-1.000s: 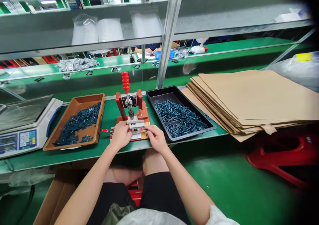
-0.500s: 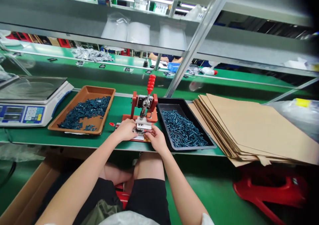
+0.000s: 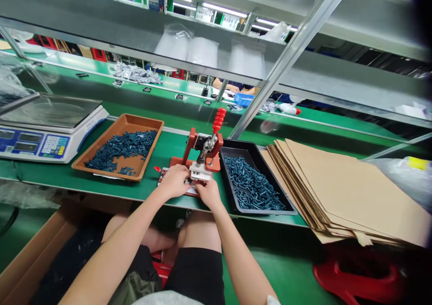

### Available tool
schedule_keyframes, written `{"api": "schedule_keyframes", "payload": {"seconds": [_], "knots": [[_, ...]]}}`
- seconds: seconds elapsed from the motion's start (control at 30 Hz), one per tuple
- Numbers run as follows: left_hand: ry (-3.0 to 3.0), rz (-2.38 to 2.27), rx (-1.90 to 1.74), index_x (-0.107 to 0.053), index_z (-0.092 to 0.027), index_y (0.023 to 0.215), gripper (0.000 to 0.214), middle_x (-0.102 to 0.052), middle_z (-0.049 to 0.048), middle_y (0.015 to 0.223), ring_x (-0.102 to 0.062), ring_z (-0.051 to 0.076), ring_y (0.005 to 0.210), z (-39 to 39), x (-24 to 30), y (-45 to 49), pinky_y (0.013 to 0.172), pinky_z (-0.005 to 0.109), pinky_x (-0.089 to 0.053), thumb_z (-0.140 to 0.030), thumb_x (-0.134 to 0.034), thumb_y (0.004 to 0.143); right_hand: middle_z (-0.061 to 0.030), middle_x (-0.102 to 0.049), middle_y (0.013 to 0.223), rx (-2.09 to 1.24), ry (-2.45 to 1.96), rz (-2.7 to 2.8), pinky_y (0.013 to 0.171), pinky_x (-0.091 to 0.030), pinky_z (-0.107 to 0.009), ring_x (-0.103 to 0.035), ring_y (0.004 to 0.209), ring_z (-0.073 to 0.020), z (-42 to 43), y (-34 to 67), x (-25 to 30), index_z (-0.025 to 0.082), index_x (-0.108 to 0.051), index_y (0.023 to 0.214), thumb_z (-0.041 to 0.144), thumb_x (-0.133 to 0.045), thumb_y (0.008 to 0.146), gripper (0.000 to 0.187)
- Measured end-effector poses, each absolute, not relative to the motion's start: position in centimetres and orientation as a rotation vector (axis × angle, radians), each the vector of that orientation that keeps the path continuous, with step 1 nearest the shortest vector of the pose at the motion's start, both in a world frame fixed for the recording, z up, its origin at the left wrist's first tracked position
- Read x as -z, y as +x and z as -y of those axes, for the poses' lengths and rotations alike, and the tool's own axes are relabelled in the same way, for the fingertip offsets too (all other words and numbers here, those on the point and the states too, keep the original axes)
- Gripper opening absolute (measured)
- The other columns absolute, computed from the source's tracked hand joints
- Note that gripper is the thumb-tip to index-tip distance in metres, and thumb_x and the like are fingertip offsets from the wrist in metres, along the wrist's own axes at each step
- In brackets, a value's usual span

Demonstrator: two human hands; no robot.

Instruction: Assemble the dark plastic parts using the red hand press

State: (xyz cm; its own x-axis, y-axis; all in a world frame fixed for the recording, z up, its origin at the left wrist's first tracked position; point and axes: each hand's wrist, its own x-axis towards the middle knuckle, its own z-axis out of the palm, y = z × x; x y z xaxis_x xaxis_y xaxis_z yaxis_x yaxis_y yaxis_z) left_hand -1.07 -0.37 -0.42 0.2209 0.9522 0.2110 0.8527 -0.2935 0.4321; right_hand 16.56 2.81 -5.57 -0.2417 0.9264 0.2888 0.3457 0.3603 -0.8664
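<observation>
A small red hand press [image 3: 202, 151] with a red-gripped lever [image 3: 218, 120] stands on the green bench, lever raised. My left hand [image 3: 175, 182] rests at its base on the left, fingers curled against the white block under the ram. On the right side of that base my right hand [image 3: 209, 193] has its fingers pinched together at the fixture. What either hand holds is hidden. A black tray [image 3: 236, 148] of small dark blue parts lies right of the press, a brown tray [image 3: 125, 124] of similar parts to the left.
A weighing scale [image 3: 47, 129] stands at the far left. A stack of brown cardboard sheets [image 3: 340, 183] covers the right of the bench. A cardboard box [image 3: 30, 255] and a red stool [image 3: 357, 273] sit on the floor. Another person's hands [image 3: 232, 87] work beyond the conveyor.
The view has swung left and tilted, so the press now sits further right and lower. Both hands stay at the press base, and the right hand has closed in toward the fixture.
</observation>
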Motion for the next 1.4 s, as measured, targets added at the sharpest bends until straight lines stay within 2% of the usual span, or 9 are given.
{"api": "schedule_keyframes", "payload": {"seconds": [0.27,0.43,0.53,0.63,0.9,1.03,1.2,1.3,1.4], "knots": [[2.358,-1.652,-0.750,-0.073,-0.021,0.099,0.022,-0.068,0.0079,0.113,-0.058,0.027,0.112,1.8,-0.1,-1.4,0.104,0.044,-0.047,-0.025,-0.070,0.078,-0.0080,-0.073,0.108,-0.673,-1.070,1.881,0.091,-0.055,-0.039,-0.069,0.097,-0.0246,-3.0,17.0,5.7,0.021,-0.074,0.102,0.021,-0.059,0.082,0.025],[1.981,-2.022,-1.399,-0.065,-0.023,0.118,0.032,-0.061,0.0115,0.130,-0.052,0.029,0.128,2.6,0.1,-5.3,0.115,0.049,-0.037,-0.037,-0.058,0.090,-0.0075,-0.073,0.100,-0.714,-1.100,1.902,0.089,-0.055,-0.039,-0.069,0.094,-0.0251,-2.8,16.7,4.9,0.022,-0.074,0.098,0.020,-0.061,0.081,0.022],[1.564,-1.971,-1.560,-0.054,-0.020,0.132,0.046,-0.062,0.0147,0.129,-0.059,0.026,0.123,1.1,0.7,-6.1,0.108,0.045,-0.046,-0.048,-0.039,0.099,-0.0073,-0.073,0.100,-0.747,-1.081,1.887,0.092,-0.054,-0.040,-0.068,0.097,-0.0255,-2.8,16.7,4.5,0.022,-0.075,0.097,0.019,-0.060,0.081,0.022],[1.682,-1.815,-1.395,-0.042,-0.018,0.144,0.059,-0.055,0.0173,0.142,-0.054,0.026,0.131,0.1,1.3,-4.1,0.111,0.046,-0.044,-0.053,-0.022,0.101,-0.0071,-0.072,0.105,-0.801,-1.048,1.864,0.094,-0.053,-0.039,-0.068,0.100,-0.0249,-3.0,17.0,4.7,0.022,-0.074,0.097,0.018,-0.061,0.080,0.022],[1.951,-1.800,-1.031,-0.034,-0.014,0.152,0.072,-0.044,0.0192,0.154,-0.040,0.031,0.145,0.1,1.3,-2.7,0.120,0.053,-0.032,-0.061,-0.021,0.099,-0.0065,-0.075,0.095,-1.045,-1.152,1.752,0.082,-0.054,-0.035,-0.069,0.087,-0.0230,-4.0,17.6,5.0,0.017,-0.070,0.097,0.018,-0.058,0.079,0.021],[1.745,-1.791,-1.339,-0.041,-0.021,0.147,0.063,-0.046,0.0156,0.153,-0.039,0.029,0.146,-1.1,-1.9,-2.6,0.122,0.051,-0.029,-0.060,-0.028,0.099,-0.0060,-0.076,0.096,-1.102,-1.094,1.790,0.085,-0.054,-0.036,-0.070,0.092,-0.0240,-4.3,17.7,4.7,0.016,-0.071,0.096,0.022,-0.059,0.081,0.020],[1.874,-1.403,-1.719,-0.032,-0.028,0.150,0.059,-0.045,0.0122,0.153,-0.042,0.027,0.143,-3.1,-10.4,1.8,0.117,0.047,-0.036,-0.052,-0.045,0.098,-0.0066,-0.077,0.099,-1.163,-1.059,1.744,0.088,-0.054,-0.037,-0.070,0.092,-0.0231,-4.2,17.7,4.6,0.015,-0.071,0.102,0.023,-0.061,0.080,0.025],[1.961,-1.222,-1.781,-0.030,-0.029,0.150,0.057,-0.054,0.0115,0.142,-0.054,0.026,0.132,-3.0,-14.2,4.4,0.108,0.045,-0.046,-0.046,-0.047,0.098,-0.0057,-0.077,0.096,-1.176,-1.094,1.727,0.087,-0.055,-0.037,-0.071,0.089,-0.0228,-4.2,17.6,4.3,0.016,-0.071,0.101,0.021,-0.062,0.078,0.025],[2.051,-1.196,-1.809,-0.045,-0.029,0.135,0.039,-0.064,0.0079,0.118,-0.063,0.022,0.110,-0.8,-14.4,5.8,0.100,0.043,-0.051,-0.039,-0.047,0.098,-0.0052,-0.077,0.092,-1.117,-1.081,1.729,0.086,-0.056,-0.037,-0.071,0.091,-0.0237,-4.0,17.4,3.9,0.018,-0.072,0.101,0.018,-0.064,0.077,0.025]]}}
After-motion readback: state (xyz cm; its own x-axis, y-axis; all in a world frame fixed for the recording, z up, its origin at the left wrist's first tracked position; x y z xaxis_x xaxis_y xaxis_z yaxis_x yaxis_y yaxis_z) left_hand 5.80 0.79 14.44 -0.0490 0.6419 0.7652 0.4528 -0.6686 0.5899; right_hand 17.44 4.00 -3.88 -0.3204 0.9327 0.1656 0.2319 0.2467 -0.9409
